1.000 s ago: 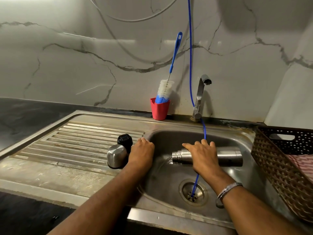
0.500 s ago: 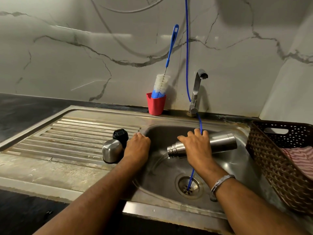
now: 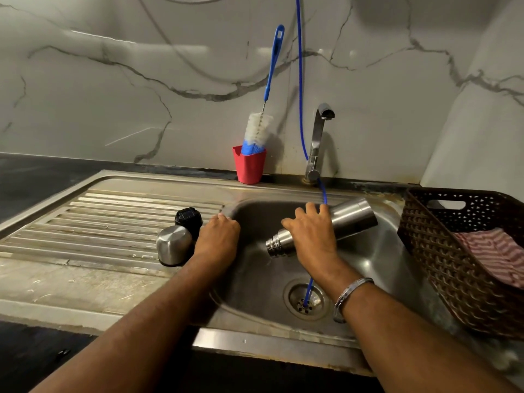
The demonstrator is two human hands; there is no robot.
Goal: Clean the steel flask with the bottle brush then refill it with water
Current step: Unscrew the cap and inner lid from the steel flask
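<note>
**Draining flask held mouth-down over basin**

Tipping the cylindrical brushed-steel flask (image 3: 344, 221) with its threaded mouth lower than its base, the right hand (image 3: 312, 236) wraps fingers over the body near the neck. Position: above the stainless sink basin (image 3: 377, 259), mouth toward the left wall. Likely reason: to let rinse water run toward the round drain (image 3: 305, 299); any stream is too faint to confirm.

Left hand (image 3: 218, 239) rests curled over the basin's left rim, holding nothing; it looks like a brace.

Domed steel cup lid (image 3: 173, 245) and black screw stopper (image 3: 188, 219) sit on the ribbed drainboard (image 3: 99, 219), beside the left hand, presumably parked clear of the water.

Blue-handled white-bristle bottle brush (image 3: 258, 129) stands in a red cup (image 3: 249, 167) by the chrome tap (image 3: 319, 143), not in use. Refill not yet begun.
</note>
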